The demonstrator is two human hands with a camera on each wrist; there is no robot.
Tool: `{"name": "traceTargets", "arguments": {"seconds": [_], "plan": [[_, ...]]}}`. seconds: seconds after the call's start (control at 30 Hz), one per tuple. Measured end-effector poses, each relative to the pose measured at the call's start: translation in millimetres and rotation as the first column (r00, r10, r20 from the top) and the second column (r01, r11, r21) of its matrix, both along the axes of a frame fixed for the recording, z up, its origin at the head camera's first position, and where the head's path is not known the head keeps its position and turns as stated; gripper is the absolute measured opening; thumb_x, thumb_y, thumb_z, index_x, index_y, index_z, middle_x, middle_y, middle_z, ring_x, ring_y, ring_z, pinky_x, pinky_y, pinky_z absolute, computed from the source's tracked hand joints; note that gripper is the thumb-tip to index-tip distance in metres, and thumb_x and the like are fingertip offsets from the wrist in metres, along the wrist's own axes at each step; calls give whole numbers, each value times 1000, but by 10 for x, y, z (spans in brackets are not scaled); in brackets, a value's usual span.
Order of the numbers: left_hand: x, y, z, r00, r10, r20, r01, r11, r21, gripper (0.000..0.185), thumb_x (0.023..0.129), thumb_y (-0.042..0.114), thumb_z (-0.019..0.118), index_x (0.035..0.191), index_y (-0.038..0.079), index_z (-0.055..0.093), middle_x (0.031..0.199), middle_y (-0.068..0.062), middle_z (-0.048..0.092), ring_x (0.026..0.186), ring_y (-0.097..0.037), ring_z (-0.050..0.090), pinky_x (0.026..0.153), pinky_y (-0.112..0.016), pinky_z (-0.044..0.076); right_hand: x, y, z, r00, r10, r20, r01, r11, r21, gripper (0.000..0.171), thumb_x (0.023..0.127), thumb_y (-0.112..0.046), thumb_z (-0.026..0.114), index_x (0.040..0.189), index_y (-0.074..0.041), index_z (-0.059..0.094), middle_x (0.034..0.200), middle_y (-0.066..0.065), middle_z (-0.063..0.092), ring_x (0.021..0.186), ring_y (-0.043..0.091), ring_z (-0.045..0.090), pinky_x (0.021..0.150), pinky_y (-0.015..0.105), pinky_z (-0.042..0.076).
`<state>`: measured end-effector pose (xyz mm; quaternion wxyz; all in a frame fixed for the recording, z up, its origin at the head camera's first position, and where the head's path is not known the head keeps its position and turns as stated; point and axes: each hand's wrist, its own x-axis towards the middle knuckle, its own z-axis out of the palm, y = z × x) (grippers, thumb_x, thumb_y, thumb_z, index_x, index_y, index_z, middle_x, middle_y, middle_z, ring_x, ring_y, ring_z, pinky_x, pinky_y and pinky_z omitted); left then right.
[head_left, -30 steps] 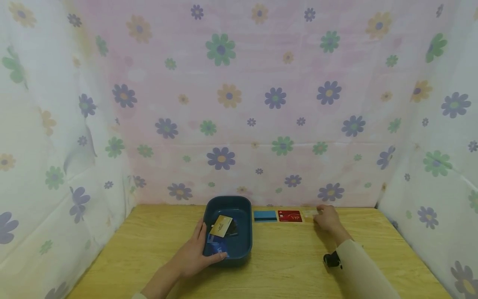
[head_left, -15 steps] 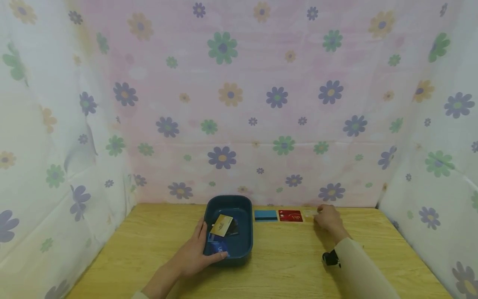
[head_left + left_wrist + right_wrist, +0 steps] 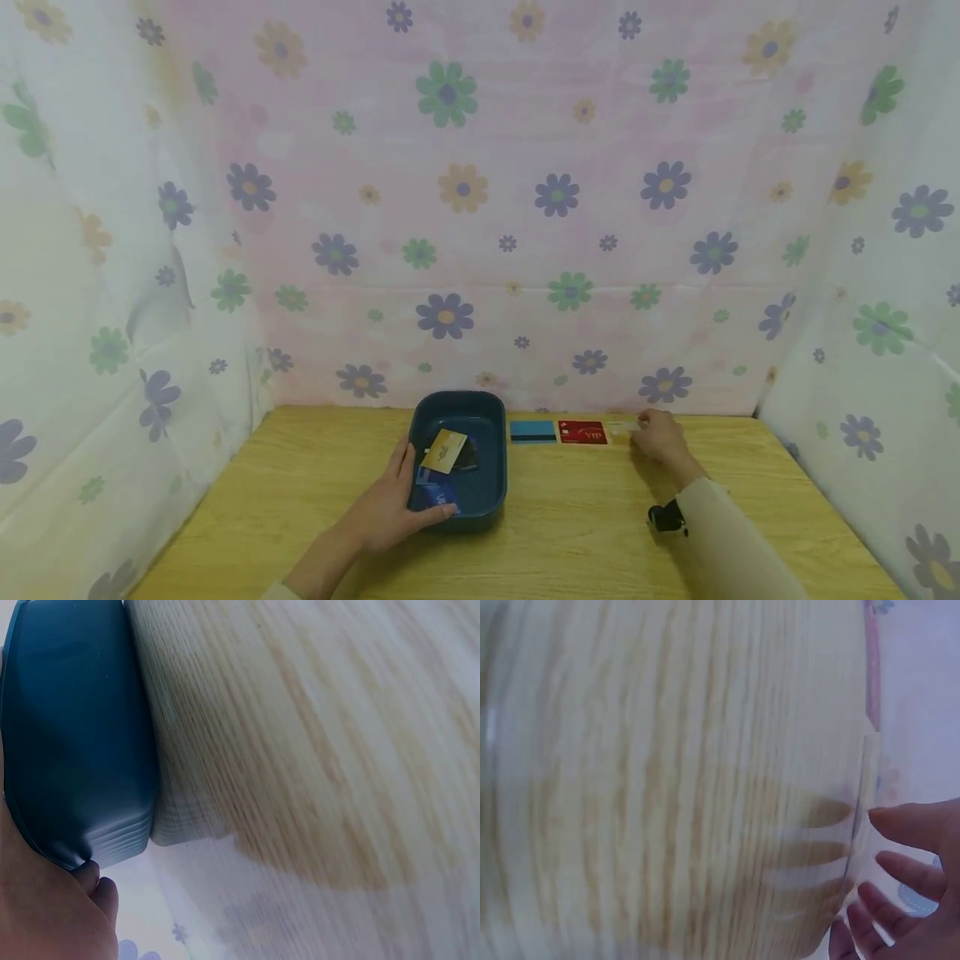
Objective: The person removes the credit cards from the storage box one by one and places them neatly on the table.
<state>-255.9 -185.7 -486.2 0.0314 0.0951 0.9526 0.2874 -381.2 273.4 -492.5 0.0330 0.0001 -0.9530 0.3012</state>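
Flowered cloth behind a wooden table (image 3: 570, 533). Left hand (image 3: 390, 512) grasping near rim of dark blue tray (image 3: 491, 467) holding gold card (image 3: 444, 451) among others. Right hand (image 3: 660, 437), fingers relaxed, touching pale card (image 3: 621, 427) beside red card (image 3: 582, 432) and blue card (image 3: 532, 431), far edge.

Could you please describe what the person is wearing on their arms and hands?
The right arm wears a loose, cream-coloured long sleeve, with a small black device strapped at the wrist. The left forearm is bare, with only a pale cuff edge at the frame's bottom. Both hands are bare; no gloves or rings are visible.
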Motion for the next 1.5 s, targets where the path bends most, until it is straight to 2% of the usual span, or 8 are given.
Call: {"name": "traceTargets", "arguments": {"seconds": [0.2,0.37,0.57,0.83,1.2,1.5], "plan": [[10,20,-30,1000,-3,13,4,1000,-1,128,81,78,66,162,-3,10,171,-19,-5,146,-50,33,111,-62,38,92,69,61,1000,2,-19,-3,997,-73,45,93,-9,61,129,19,54,131,41,55,119,57,53,98,63,48],[2,8,-17,1000,2,5,-2,1000,5,128,81,78,67,162,-3,9,171,-19,-6,146,-50,33,111,-62,38,137,140,116,998,50,-32,-53,993,-104,41,95,-7,55,128,17,56,134,42,52,122,59,50,98,65,47],[-5,-12,-17,1000,0,4,0,1000,-13,129,81,79,65,162,-3,10,171,-19,-5,146,-49,34,111,-63,39,247,132,187,995,90,-32,-93,990,-110,37,98,-8,57,127,15,57,132,40,53,120,57,52,95,63,49],[1,-11,-16,1000,0,1,0,1000,-6,129,81,78,66,162,-3,8,171,-20,-5,146,-50,32,111,-64,38,449,43,247,984,155,-93,-165,979,-118,32,98,-7,61,123,13,60,128,37,57,118,56,53,94,64,49],[-11,3,7,1000,2,2,-2,1000,0,128,82,77,67,162,-4,8,171,-20,-5,147,-50,31,112,-63,37,601,-159,288,964,225,-139,-241,964,-113,29,96,-6,65,120,10,65,122,28,64,117,49,57,98,61,48],[-5,-3,-1,1000,4,13,-4,1000,-8,128,81,78,66,162,-2,7,171,-20,-6,147,-50,29,112,-64,36,778,-359,316,957,267,-117,-283,947,-150,29,97,-8,67,123,6,65,123,22,63,117,48,56,97,59,49]]}}
